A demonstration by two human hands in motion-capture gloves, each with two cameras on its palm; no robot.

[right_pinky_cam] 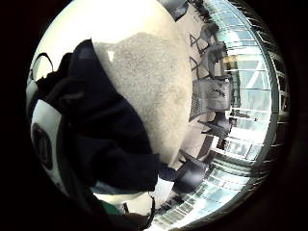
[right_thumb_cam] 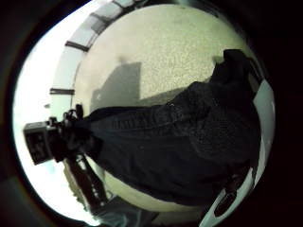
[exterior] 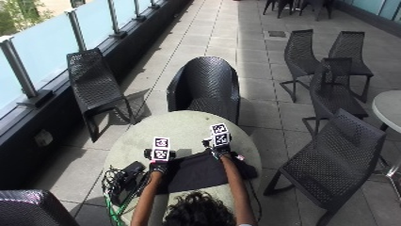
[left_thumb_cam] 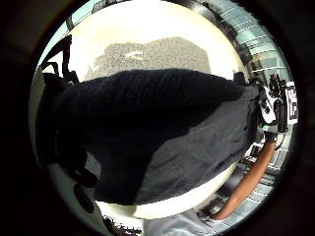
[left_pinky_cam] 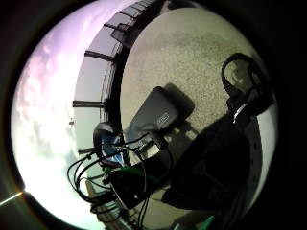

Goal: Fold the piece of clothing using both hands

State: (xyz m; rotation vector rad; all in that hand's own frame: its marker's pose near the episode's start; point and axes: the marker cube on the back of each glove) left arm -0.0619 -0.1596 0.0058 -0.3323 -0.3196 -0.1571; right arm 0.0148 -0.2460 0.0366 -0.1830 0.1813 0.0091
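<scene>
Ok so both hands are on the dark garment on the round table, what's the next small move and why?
Probably draw the far edge of the dark garment toward the person to make a fold. The left hand and right hand sit at its far corners, and it lies bunched on the round table, not yet folded flat. Whether either grip is closed on the cloth is unclear.

table (exterior: 188,127): round, carrying all | garment (exterior: 200,172): lying under both hands | black device (exterior: 128,172), cables (exterior: 113,186): sitting just left of left hand

Both hands forward, left hand (exterior: 159,165) and right hand (exterior: 219,151) level, fingers hidden.
</scene>
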